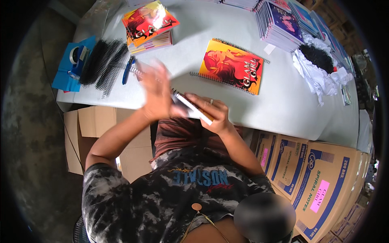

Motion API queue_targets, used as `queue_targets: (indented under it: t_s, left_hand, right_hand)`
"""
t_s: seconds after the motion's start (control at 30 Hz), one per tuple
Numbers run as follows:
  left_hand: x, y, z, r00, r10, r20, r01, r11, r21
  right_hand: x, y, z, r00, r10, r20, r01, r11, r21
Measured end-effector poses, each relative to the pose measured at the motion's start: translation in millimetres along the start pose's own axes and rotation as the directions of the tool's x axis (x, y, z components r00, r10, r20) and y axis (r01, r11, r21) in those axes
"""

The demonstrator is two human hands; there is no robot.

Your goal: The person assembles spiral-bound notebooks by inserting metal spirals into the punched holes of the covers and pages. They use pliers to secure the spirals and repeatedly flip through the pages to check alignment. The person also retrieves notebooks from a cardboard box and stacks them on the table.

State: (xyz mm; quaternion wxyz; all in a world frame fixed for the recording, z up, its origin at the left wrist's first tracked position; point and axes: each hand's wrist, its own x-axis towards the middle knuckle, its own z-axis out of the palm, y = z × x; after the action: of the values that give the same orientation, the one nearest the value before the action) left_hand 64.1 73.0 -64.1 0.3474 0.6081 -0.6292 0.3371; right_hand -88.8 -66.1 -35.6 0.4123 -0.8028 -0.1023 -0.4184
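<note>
cardboard cartons [320,182]: a row standing on the floor under the counter's near edge at the right, flaps shut, contents not visible. plain brown cartons [87,133]: under the counter at the left, also shut.

counter [283,97]: pale surface, carrying all items below.

notebook in hand [193,107]: spiral-bound, seen edge-on, tilted, held above the counter's near edge just in front of the person's body. right hand [214,113]: fingers curled around the notebook's lower edge, gripping it. left hand [156,91]: blurred, palm flat and fingers spread, against the notebook's upper end; whether it grips cannot be told.

single notebook [233,67]: yellow and red cover, lying flat just beyond the hands, spiral along its long edges.

short stack of notebooks [149,26]: same cover, at the far left-centre.

tall stacks of notebooks [279,22]: purple and pink covers, far right, in rows along the counter.

black spiral coils [103,65]: a heap at the left, near the counter's edge.

blue pen-like tool [128,69]: just beside the coils.

tape dispenser [77,56]: on a blue sheet [63,77] at the far left corner.

crumpled white paper [320,75]: heaped at the right, around a dark tangle.
</note>
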Motion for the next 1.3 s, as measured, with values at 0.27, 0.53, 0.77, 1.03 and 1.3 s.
queue_targets:
  t_s: [0.27,0.53,0.77,1.03,1.3]
  left_hand:
    - [17.0,16.7,-6.3,0.95,0.048,0.308,-0.025,0.996,-0.08]
    - [102.3,20.6,-19.7,0.99,0.042,-0.137,-0.019,0.985,0.171]
    - [52.8,15.2,-0.1,0.976,0.217,-0.021,-0.215,0.973,0.083]
    - [45.1,66.2,-9.0,0.962,-0.142,0.235,0.18,0.972,-0.152]
    - [118.3,47.7,-40.2,0.506,-0.761,0.407,0.77,0.185,-0.611]
  right_hand:
    - [3.2,5.4,15.3,1.0,-0.007,-0.015,0.008,1.0,0.017]
    - [3.1,4.5,18.7,1.0,-0.005,-0.004,0.004,0.999,-0.035]
    - [3.0,-1.9,12.9,0.976,0.214,0.041,-0.217,0.972,0.091]
    - [14.6,-1.7,20.3,0.97,0.1,-0.22,-0.055,0.977,0.204]
    - [79.4,-29.7,-61.9,0.936,0.347,0.054,-0.317,0.902,-0.293]
